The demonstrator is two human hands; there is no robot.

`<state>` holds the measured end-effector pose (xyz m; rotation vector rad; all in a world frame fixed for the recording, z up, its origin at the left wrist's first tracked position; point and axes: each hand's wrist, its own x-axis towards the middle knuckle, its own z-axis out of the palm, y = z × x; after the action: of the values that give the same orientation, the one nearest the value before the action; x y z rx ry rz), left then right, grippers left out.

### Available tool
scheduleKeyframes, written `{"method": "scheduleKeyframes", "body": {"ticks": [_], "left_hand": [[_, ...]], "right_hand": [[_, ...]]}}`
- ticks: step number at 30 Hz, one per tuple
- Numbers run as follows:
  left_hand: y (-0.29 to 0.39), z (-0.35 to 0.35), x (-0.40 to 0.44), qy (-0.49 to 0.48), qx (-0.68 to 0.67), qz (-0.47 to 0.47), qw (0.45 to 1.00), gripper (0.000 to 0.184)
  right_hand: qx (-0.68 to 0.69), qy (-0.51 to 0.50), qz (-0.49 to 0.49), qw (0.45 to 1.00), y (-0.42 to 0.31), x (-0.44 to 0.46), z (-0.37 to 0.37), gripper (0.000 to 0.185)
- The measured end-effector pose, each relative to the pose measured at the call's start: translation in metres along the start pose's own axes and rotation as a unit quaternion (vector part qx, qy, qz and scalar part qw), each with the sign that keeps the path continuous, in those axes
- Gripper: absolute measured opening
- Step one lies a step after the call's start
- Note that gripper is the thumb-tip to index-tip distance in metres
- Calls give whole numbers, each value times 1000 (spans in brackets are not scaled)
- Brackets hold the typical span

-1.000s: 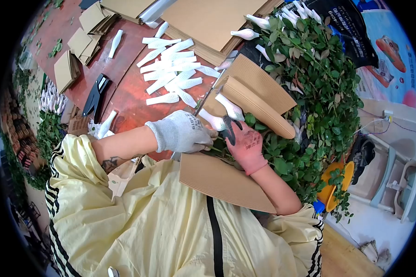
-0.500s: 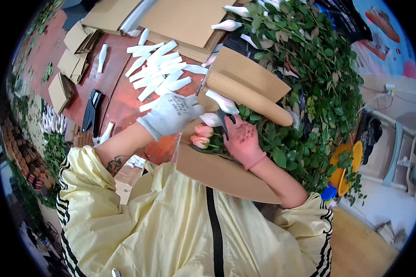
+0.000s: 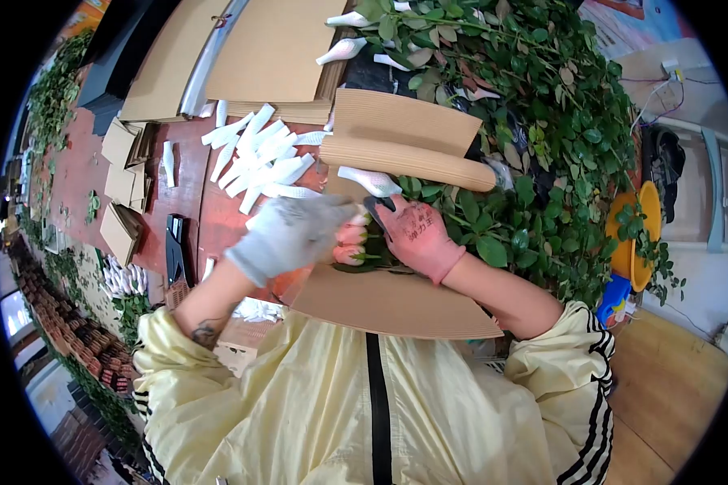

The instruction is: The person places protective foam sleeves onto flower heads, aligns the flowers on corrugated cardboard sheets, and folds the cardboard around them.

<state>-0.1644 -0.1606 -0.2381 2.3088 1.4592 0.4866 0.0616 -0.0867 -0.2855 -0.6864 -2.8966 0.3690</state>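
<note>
My left hand [image 3: 291, 236], in a greyish-white glove, is blurred with its fingers curled against the heads of the pink roses [image 3: 349, 244]. Whatever those fingers hold is hidden. My right hand [image 3: 419, 236], in a pink glove with black fingertips, is closed around a rose just behind its head. The roses lie over a brown cardboard sheet [image 3: 392, 301] in front of my body. Above my right hand rests a rose in a white net sleeve [image 3: 370, 179], beside a rolled piece of corrugated cardboard [image 3: 404, 162].
Loose white net sleeves [image 3: 259, 158] are heaped on the red table [image 3: 198, 158]. A black stapler-like tool [image 3: 178, 249] lies left. Cardboard stacks [image 3: 271, 52] stand at the back. Leafy rose stems [image 3: 534, 97] fill the right side, near a yellow tub [image 3: 645, 234].
My left hand has come down and toward the rose heads. The white-sleeved rose that was against my right fingers no longer shows its sleeve. The view has turned slightly.
</note>
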Motion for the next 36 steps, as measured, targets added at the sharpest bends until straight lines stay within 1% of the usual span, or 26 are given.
{"method": "scheduleKeyframes", "body": {"ticks": [1, 2, 3, 4, 5, 6, 7, 8, 9, 10, 11, 12, 14, 15, 17, 18, 22, 24, 25, 27, 28, 30, 32, 33, 35, 36], "left_hand": [[7, 7, 10, -65, -107, -57, 991, 35], [7, 12, 12, -94, -160, -83, 979, 35], [7, 17, 15, -120, -210, -113, 964, 34], [5, 23, 11, -123, -107, -84, 983, 34], [4, 26, 8, -125, -3, -57, 991, 34], [4, 28, 6, -120, -3, -65, 991, 34], [5, 29, 4, -109, 13, -58, 992, 34], [6, 29, 3, -98, 29, -49, 994, 35], [7, 28, 4, -93, 31, -53, 994, 35], [8, 27, 7, -131, 41, -59, 989, 36], [9, 26, 9, -168, 50, -67, 982, 37], [11, 24, 10, -159, 50, -74, 983, 37], [14, 20, 7, -173, 23, -85, 981, 37], [13, 22, 4, -169, 19, -91, 981, 37], [7, 30, 2, -155, 35, -50, 986, 38], [6, 32, 0, -154, 34, -50, 986, 38], [3, 36, -2, -115, 25, -33, 993, 38], [1, 35, -2, -106, 23, -20, 994, 39], [1, 36, -3, -108, 12, -27, 994, 40], [1, 35, -3, -111, 1, -33, 993, 40], [3, 33, -2, -120, 0, -38, 992, 39], [4, 30, -1, -132, -3, -42, 990, 39], [4, 30, 3, -176, 25, -43, 983, 38], [2, 32, 2, -176, 25, -40, 983, 38], [0, 35, -6, -53, 13, 1, 998, 38], [-5, 35, -2, -55, 15, 5, 998, 38]], "right_hand": [[3, -15, 10, 1000, 0, 0, 0, 23], [4, -30, 19, 999, 2, 0, -2, 23], [-2, 36, -11, 999, 3, -5, -6, 24], [-4, 37, -17, 999, 3, -2, -19, 24], [-3, -10, 40, 999, -2, 5, -40, 30], [-1, -57, 95, 994, -5, 10, -53, 37], [-37, -64, 129, 989, -7, 12, -56, 39], [-38, -64, 123, 990, -3, 11, -47, 39], [-77, -38, 102, 991, 6, 9, -29, 39], [-119, -10, 81, 990, 7, 15, -28, 40], [-110, -99, 121, 982, 6, 22, -31, 41], [-114, -99, 111, 982, 6, 24, -32, 41], [-55, -28, 96, 993, 4, 23, -32, 43], [-25, -10, 93, 995, 4, 25, -32, 43], [-32, -7, 74, 997, 7, 23, -16, 40], [-39, 0, 63, 997, 9, 20, -9, 36], [-20, -30, 60, 998, 8, 18, -11, 36], [-74, -79, 64, 992, 2, 19, -22, 35], [-75, -77, 66, 992, 4, 21, -21, 35], [-51, -8, 82, 995, 10, 24, -17, 36], [-51, -8, 82, 995, 8, 25, -19, 36], [-5, -21, 67, 997, 3, 25, -22, 36], [-10, -29, 79, 996, 7, 20, -9, 35], [-19, -35, 85, 996, 10, 19, -5, 34], [-25, -39, 84, 995, 7, 20, -10, 33], [-32, -43, 83, 995, 6, 20, -12, 33]]}}
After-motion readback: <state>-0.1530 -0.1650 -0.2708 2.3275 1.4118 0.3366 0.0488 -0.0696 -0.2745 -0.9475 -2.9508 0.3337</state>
